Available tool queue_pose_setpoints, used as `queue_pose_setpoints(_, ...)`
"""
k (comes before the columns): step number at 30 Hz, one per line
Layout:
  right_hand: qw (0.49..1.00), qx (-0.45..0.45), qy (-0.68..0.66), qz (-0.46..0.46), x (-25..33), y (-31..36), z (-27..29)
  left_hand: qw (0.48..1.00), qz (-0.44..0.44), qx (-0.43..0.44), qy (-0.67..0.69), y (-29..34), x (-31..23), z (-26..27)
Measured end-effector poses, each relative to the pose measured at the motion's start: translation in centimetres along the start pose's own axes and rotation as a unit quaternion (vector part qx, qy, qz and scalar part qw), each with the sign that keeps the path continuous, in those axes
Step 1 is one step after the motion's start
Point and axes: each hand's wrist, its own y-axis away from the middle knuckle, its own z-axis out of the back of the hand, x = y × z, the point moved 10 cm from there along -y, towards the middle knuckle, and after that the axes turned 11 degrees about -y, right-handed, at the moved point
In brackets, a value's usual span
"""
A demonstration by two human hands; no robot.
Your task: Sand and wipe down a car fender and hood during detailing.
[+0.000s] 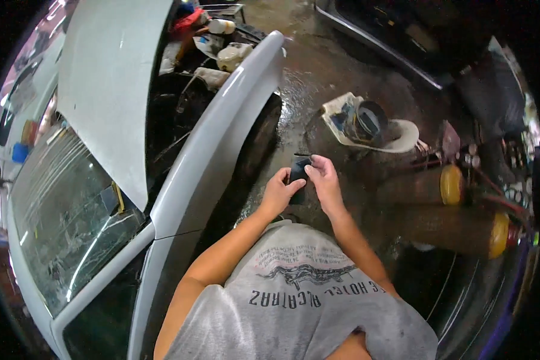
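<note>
In front of my chest I hold a small dark, flat rectangular piece (pixel 298 170) that looks like a sheet of sandpaper, its top edge folded or curled over. My left hand (pixel 278 193) is closed on its left side, with the thumb laid across the front. At its upper right, the fingers and thumb of my right hand (pixel 325 179) pinch it. Close by on the left runs the pale grey front fender (pixel 213 129) of a car; neither hand touches it.
The car's hood (pixel 111 78) stands raised beside its dusty windshield (pixel 66 210). A dark bucket (pixel 371 120) rests on a whitish, broken-looking panel (pixel 402 137) on the wet floor (pixel 303 90). Gas cylinders with yellow ends (pixel 451 185) lie right; another vehicle (pixel 390 45) stands beyond.
</note>
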Motion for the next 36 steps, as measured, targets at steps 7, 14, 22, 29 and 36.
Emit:
queue_pose_setpoints(7, 0.995, 0.015, -0.025, -0.093, -1.8, 6.4, 5.6, 0.997, -0.022, 0.074, 0.026, 5.1, 1.2, -6.2)
queue_pose_setpoints(14, 0.979, 0.125, 0.022, -0.162, -3.8, 12.0, 5.1, 0.996, -0.01, 0.039, 0.075, 10.1, 4.3, -4.5)
queue_pose_setpoints(22, 0.939, 0.244, 0.092, -0.223, -3.9, 15.6, -0.5, 0.979, 0.054, 0.01, 0.196, 16.0, 8.2, -2.5)
queue_pose_setpoints(29, 0.891, 0.371, 0.209, -0.157, -4.8, 17.6, -8.3, 0.987, 0.004, -0.15, 0.054, 20.2, 7.9, 5.9)
queue_pose_setpoints(36, 0.895, 0.37, 0.248, -0.003, -4.8, 19.1, -14.7, 0.963, -0.092, -0.251, 0.034, 34.1, -8.2, 19.8)
